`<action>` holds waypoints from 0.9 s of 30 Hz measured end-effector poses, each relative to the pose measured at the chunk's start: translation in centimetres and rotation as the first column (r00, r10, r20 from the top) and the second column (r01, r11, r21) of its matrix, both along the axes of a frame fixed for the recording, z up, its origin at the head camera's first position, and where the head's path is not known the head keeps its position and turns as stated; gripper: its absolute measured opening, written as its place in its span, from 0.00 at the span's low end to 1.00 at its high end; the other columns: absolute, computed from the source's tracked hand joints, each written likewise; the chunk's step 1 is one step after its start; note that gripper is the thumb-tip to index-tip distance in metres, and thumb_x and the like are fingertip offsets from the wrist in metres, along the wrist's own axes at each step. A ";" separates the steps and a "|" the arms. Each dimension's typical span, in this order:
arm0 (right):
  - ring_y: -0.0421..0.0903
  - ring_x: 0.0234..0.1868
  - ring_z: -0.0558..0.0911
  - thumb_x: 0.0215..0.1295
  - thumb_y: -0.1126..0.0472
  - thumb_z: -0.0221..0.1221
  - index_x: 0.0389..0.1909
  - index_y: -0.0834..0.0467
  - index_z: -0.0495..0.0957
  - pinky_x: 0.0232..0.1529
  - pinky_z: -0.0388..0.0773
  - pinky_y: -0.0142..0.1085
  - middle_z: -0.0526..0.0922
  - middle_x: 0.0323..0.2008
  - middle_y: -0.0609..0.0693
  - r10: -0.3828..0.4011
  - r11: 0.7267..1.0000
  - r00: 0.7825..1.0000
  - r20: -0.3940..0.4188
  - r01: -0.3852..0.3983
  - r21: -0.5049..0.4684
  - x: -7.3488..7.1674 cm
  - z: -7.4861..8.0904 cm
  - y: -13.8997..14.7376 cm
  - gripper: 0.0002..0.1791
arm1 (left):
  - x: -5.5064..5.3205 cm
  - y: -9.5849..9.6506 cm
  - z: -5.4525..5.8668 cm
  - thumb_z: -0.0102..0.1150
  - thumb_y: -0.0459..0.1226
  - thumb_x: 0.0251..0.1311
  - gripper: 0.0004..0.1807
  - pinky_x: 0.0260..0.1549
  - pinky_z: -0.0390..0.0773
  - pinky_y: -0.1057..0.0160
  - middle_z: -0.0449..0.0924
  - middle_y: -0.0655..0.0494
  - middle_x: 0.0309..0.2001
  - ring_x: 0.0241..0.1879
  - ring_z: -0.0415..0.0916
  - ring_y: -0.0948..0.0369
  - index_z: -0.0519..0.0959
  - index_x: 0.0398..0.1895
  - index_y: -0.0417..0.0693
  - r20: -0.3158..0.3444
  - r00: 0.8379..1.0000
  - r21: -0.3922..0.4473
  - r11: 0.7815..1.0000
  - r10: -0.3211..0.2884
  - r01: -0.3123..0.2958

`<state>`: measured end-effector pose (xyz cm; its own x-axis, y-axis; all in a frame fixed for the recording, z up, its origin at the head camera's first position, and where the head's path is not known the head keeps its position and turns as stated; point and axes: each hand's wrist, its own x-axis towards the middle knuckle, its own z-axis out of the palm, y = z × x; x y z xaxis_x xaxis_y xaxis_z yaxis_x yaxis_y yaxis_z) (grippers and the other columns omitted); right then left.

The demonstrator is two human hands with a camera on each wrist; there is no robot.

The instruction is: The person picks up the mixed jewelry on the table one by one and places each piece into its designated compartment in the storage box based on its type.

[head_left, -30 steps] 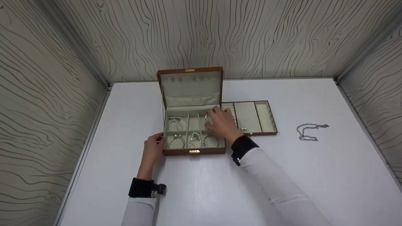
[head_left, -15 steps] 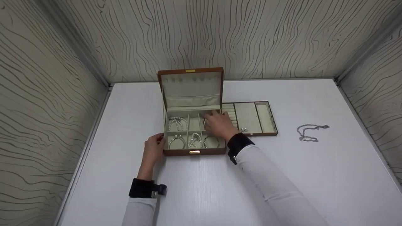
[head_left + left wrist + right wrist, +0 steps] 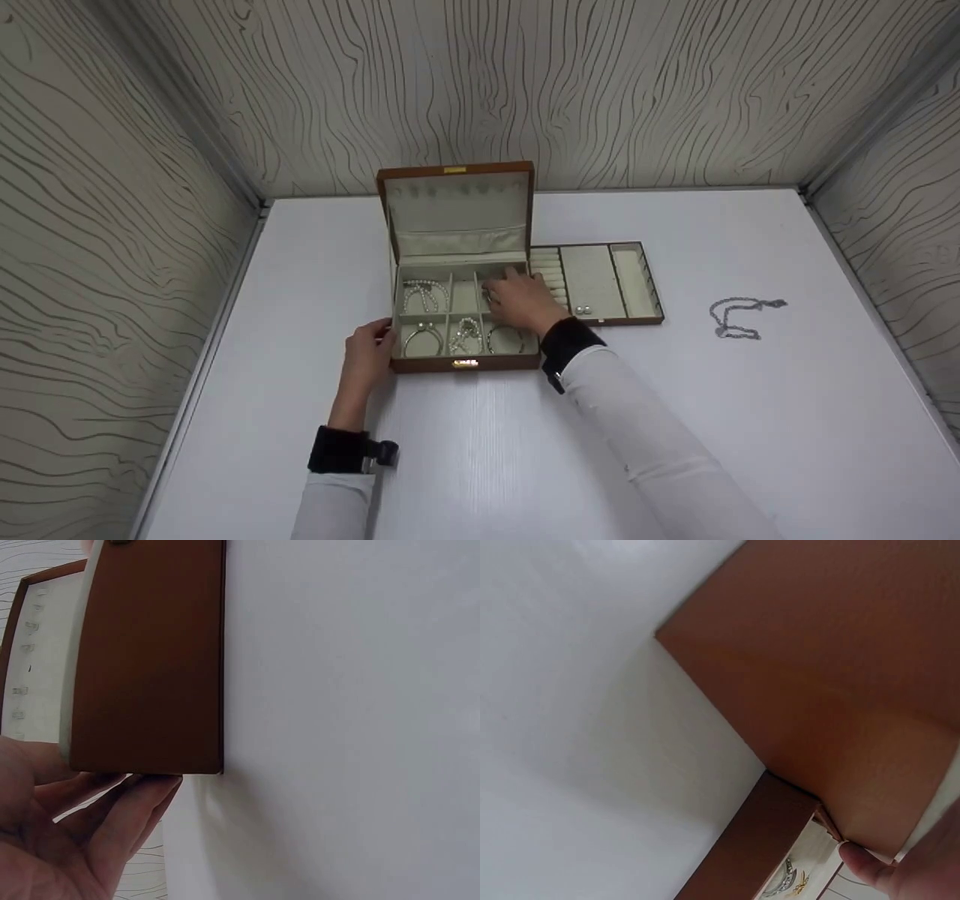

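A brown jewelry box (image 3: 427, 364) stands with its lid up, its cream interior split into compartments. My left hand (image 3: 369, 349) grips the box's left wall; in the left wrist view its fingertips (image 3: 154, 791) lie against the brown outside, the thumb over the rim. My right hand (image 3: 521, 300) reaches into the back right compartment, fingers down around a thin bangle (image 3: 486, 295) that is mostly hidden. Pearl strands (image 3: 424, 294) lie back left. In front are a pearl-topped bangle (image 3: 421, 341), a pearl piece (image 3: 466, 335) and another bangle (image 3: 505, 340).
A lift-out tray (image 3: 628, 321) with ring rolls sits against the box's right side, holding two pearl earrings (image 3: 583, 310). Farther right on the white table (image 3: 465, 465) lies a silver chain necklace (image 3: 731, 315). Patterned panels (image 3: 480, 90) wall in the table.
My right hand has gone down and slightly left into the back right compartment with the bangle, which showed upright in its fingers before. The left hand has stayed on the box's side.
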<state>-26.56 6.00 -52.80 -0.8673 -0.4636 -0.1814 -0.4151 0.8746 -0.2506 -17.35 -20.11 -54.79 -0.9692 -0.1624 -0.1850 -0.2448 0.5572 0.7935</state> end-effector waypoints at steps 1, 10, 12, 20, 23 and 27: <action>0.61 0.55 0.76 0.73 0.52 0.51 0.64 0.50 0.75 0.57 0.66 0.61 0.73 0.59 0.62 0.006 1.000 1.000 -0.004 -0.006 0.003 0.0 0.0 0.0 0.21 | 0.0 0.0 0.0 0.51 0.34 0.71 0.20 0.43 0.80 0.54 0.80 0.40 0.50 0.49 0.79 0.50 0.74 0.61 0.32 -0.005 1.000 -0.001 1.000 -0.003 0.003; 0.57 0.53 0.77 0.74 0.53 0.51 0.54 0.48 0.81 0.56 0.66 0.58 0.80 0.52 0.55 0.065 0.996 0.996 -0.065 -0.061 0.064 0.2 -0.4 0.2 0.15 | -0.1 0.0 0.0 0.51 0.35 0.71 0.20 0.43 0.80 0.55 0.80 0.40 0.51 0.49 0.78 0.51 0.74 0.61 0.33 0.009 1.000 0.000 1.000 0.001 -0.001; 0.57 0.55 0.77 0.74 0.53 0.52 0.56 0.48 0.80 0.58 0.65 0.59 0.78 0.54 0.55 0.067 0.996 0.996 -0.064 -0.063 0.057 0.2 -0.3 0.3 0.16 | -0.1 0.0 0.0 0.51 0.35 0.71 0.20 0.43 0.80 0.54 0.80 0.40 0.50 0.49 0.78 0.50 0.75 0.61 0.33 0.007 1.000 0.001 1.000 0.002 -0.002; 0.56 0.68 0.65 0.75 0.50 0.52 0.66 0.50 0.73 0.66 0.53 0.63 0.65 0.68 0.58 0.047 0.995 0.999 0.019 -0.045 -0.089 1.5 0.9 1.2 0.23 | -0.2 -0.1 0.2 0.50 0.34 0.71 0.20 0.44 0.80 0.55 0.79 0.39 0.53 0.51 0.77 0.50 0.73 0.62 0.33 0.029 1.000 0.024 1.000 0.002 -0.002; 0.57 0.68 0.65 0.74 0.52 0.53 0.68 0.50 0.71 0.67 0.54 0.61 0.62 0.70 0.59 0.033 0.985 0.999 0.042 -0.025 -0.168 2.5 1.6 2.1 0.23 | -0.3 0.0 0.3 0.50 0.34 0.71 0.20 0.43 0.80 0.56 0.79 0.39 0.53 0.51 0.77 0.50 0.73 0.63 0.34 0.040 0.999 0.031 1.000 0.003 -0.004; 0.59 0.66 0.67 0.72 0.55 0.56 0.69 0.52 0.70 0.66 0.62 0.56 0.58 0.72 0.60 0.012 0.958 0.998 0.060 0.006 -0.285 3.8 2.7 3.8 0.25 | -0.3 0.0 0.2 0.50 0.35 0.72 0.20 0.40 0.81 0.58 0.79 0.41 0.52 0.49 0.78 0.52 0.74 0.62 0.35 0.045 0.999 0.026 1.000 0.009 -0.010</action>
